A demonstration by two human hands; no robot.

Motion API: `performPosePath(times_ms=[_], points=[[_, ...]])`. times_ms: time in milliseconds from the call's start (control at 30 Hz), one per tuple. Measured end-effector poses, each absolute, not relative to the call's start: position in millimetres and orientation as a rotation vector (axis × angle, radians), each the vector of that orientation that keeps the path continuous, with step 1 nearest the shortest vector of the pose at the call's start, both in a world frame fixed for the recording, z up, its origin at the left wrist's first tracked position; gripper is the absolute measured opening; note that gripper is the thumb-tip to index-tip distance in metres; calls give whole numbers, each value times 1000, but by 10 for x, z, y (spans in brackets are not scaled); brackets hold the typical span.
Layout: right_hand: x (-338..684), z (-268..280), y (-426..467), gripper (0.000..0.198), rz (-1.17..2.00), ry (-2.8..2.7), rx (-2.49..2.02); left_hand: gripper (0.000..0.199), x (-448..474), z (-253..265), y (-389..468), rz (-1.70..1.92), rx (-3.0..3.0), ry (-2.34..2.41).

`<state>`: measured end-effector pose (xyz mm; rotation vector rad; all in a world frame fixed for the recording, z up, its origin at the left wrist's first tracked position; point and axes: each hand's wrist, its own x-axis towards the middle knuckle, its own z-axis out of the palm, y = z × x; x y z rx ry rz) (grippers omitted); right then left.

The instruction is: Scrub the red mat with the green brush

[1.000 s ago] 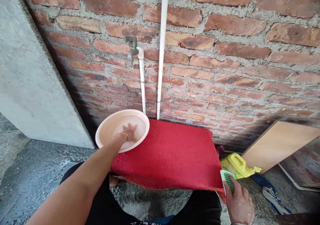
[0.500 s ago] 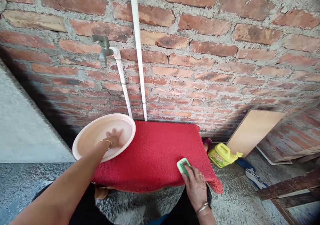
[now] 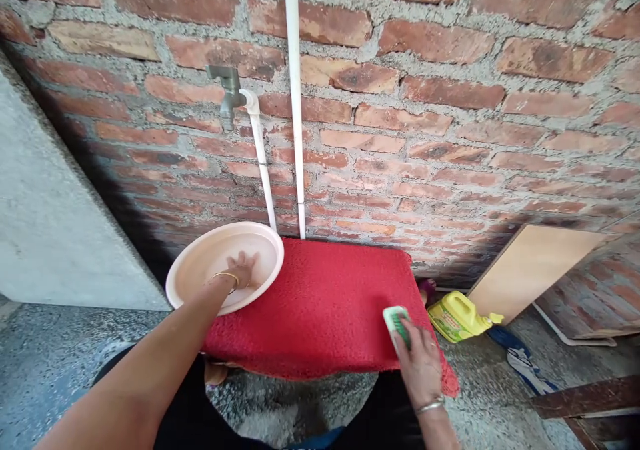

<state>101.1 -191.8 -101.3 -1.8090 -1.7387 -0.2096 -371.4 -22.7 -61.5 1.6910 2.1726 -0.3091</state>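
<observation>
My left hand (image 3: 243, 268) is in the pale pink plastic basin (image 3: 183, 255), fingers spread and seemingly under the water there. A thin bangle circles that wrist. The basin rests on the left end of a red shaggy cloth or mat (image 3: 335, 297), which drapes over a low bench-like support. Toward the cloth's right end, my right hand (image 3: 420, 360) grips a scrub brush (image 3: 393, 317) with a pale green-white body and green bristles or inlay. Fingers cover part of the brush, and I cannot tell whether it touches the cloth.
A grey tap (image 3: 230, 93) on a white pipe (image 3: 263, 163) stands above the basin against the brick wall (image 3: 370, 140). Right of the cloth are a yellow jug (image 3: 457, 317), a leaning board (image 3: 537, 270), slippers (image 3: 525, 367) and a wooden frame (image 3: 595, 397). A grey slab (image 3: 65, 203) stands left.
The view has shifted, so everything sits a little further right. My right hand has moved the brush slightly rightward across the cloth. My left hand stays in the basin.
</observation>
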Motion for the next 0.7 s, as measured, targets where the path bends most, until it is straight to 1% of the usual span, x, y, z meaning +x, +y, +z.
performPosePath(times_ms=[67, 133, 233, 333, 433, 600, 700], points=[[448, -999, -1799, 38, -150, -1905, -1661, 118, -3740, -634, -223, -378, 1668, 2160], [-111, -1013, -1743, 31, -115, -2077, -1523, 122, -3768, -638, -223, -418, 1666, 2137], [-748, -1050, -1734, 33, -48, -2255, -1407, 125, -3802, -623, -220, -452, 1680, 2108], [-961, -1077, -1692, 34, 9, -2317, -1421, 126, -3803, -620, -201, -458, 1691, 2109], [-705, -1086, -1574, 36, -29, -2286, -1533, 126, -3791, -662, -173, -427, 1691, 2133], [421, -1091, -1376, 32, -263, -2103, -1803, 120, -3841, -795, -161, -301, 1678, 2154], [1187, -1126, -1387, 41, -399, -1921, -1987, 120, -3879, -835, -163, -173, 1697, 2136]])
